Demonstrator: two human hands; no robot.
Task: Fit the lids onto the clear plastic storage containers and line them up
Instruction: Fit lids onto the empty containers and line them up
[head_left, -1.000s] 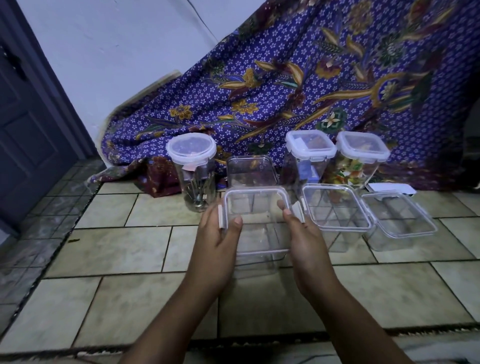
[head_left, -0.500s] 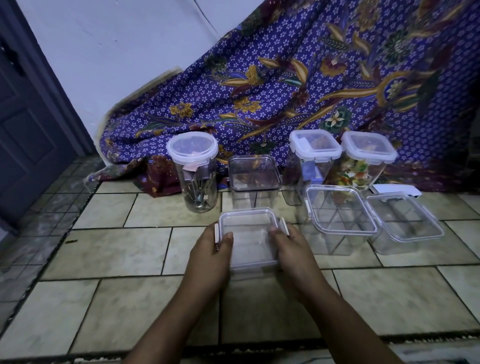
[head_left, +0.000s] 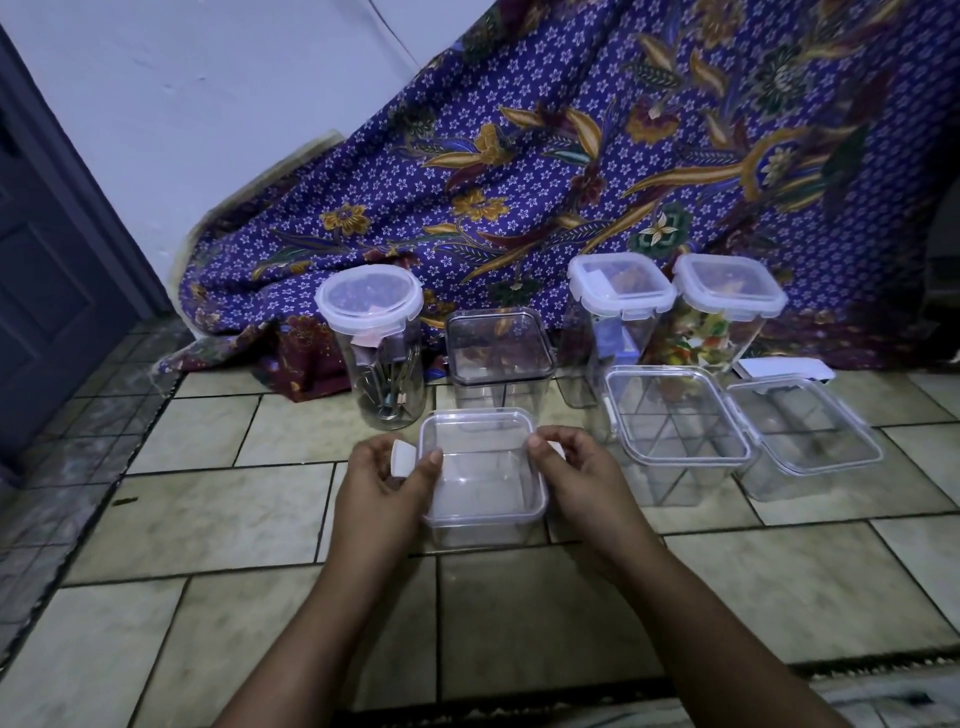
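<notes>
We see the tiled floor (head_left: 218, 519) spread under everything, and behind it a large purple floral cloth (head_left: 571, 171) draped down from the pale wall (head_left: 197, 93), with a dark door (head_left: 47, 249) at the far left. Along the foot of the cloth stands a back row of containers: a round lidded jar (head_left: 371, 343) holding small metal items, a dark-rimmed square container (head_left: 500, 358) just to its right, then two tall lidded containers (head_left: 618, 317) side by side, the right one (head_left: 727, 322) filled with colourful contents. In front of those, on the right, sit two clear square containers — one (head_left: 680, 436) with its lid resting on top, and another (head_left: 802, 436) just beside it, also lidded, with a small white flat item (head_left: 784, 370) behind it. Nearest to us, in the middle of the floor, is the clear square container (head_left: 480, 478) we are working on, its lid (head_left: 483, 462) lying across the top. Our left hand (head_left: 384, 488) holds the left edge of it, fingers curled around the white latch flap (head_left: 403, 457), which stands raised — our right hand (head_left: 582, 478) grips the right edge, thumb on the rim, the flap there mostly hidden under the fingers.
</notes>
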